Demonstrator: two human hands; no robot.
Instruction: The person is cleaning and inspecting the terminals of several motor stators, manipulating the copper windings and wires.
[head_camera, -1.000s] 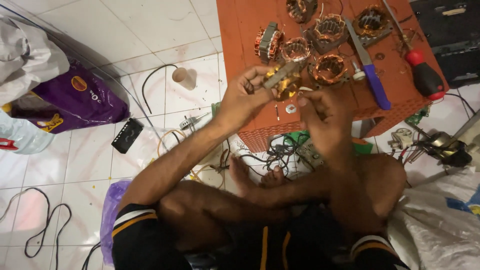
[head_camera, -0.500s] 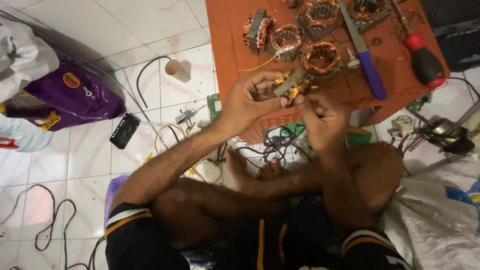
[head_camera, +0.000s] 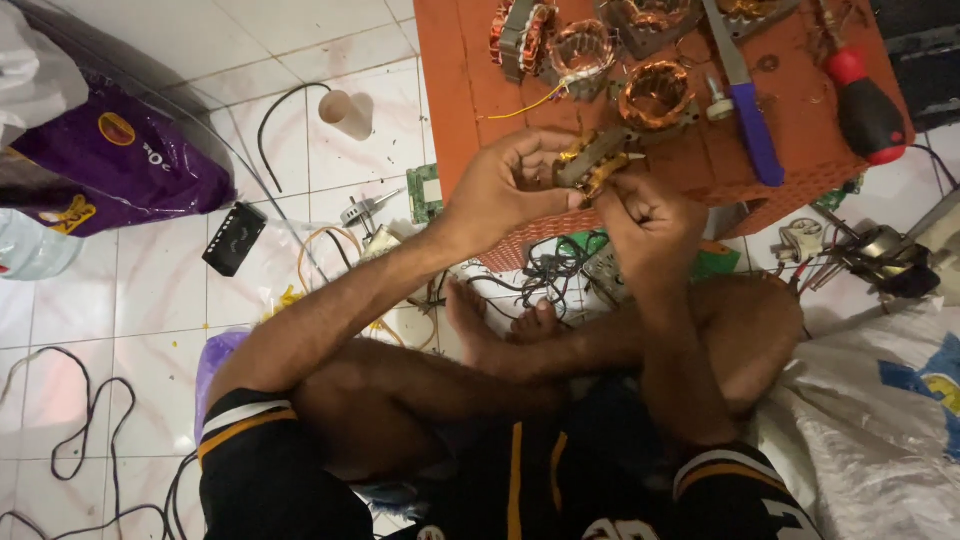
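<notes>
Both hands are up over the near edge of the orange worktop (head_camera: 470, 90). The left hand (head_camera: 500, 195) curls around a small motor stator (head_camera: 592, 165) wound with copper wire, fingers clamped on its side; the right hand (head_camera: 648, 215) pinches the same piece from below, thumb and fingertips closed on it. Just beyond, more copper-wound stators (head_camera: 655, 95) sit on the worktop, with a blue-handled knife (head_camera: 748, 120) and a red-handled screwdriver (head_camera: 865, 95) to the right. Down on the tiled floor: tangled wires (head_camera: 545, 275), a purple bag (head_camera: 120, 165), a paper cup (head_camera: 348, 112).
</notes>
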